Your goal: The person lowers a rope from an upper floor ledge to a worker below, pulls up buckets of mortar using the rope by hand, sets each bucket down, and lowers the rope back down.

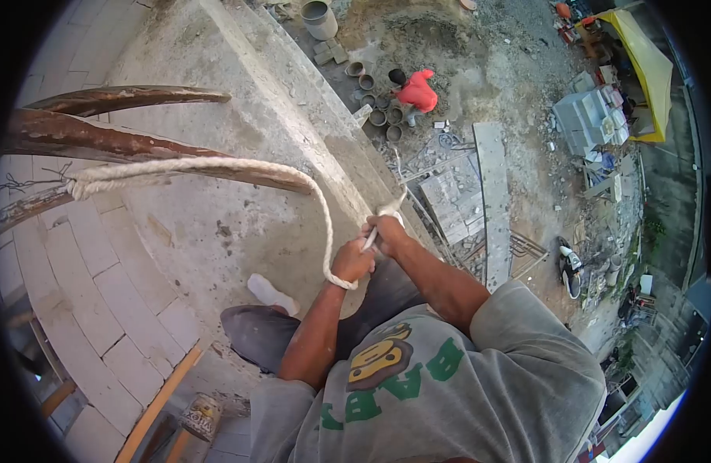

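Observation:
A thick off-white rope (247, 164) is tied at the left round a wooden pole (33, 210). From there it runs over reddish-brown poles (139, 144) and curves down to my left hand (354, 259), which is closed round it. My right hand (384, 233) is closed on the rope too, just above and right of the left one, at the edge of the concrete ledge. Beside the right hand, a pale bundle or knot (391, 209) shows at the ledge edge, with a thin strand rising from it. Whether it is part of the rope I cannot tell.
A drop lies beyond the concrete ledge (293, 116). On the ground below, a person in red (418, 94) bends near several buckets (378, 117). Long boards (492, 201) and a yellow canopy (650, 73) are farther right. A block wall (85, 301) stands at left; a can (202, 417) is low down.

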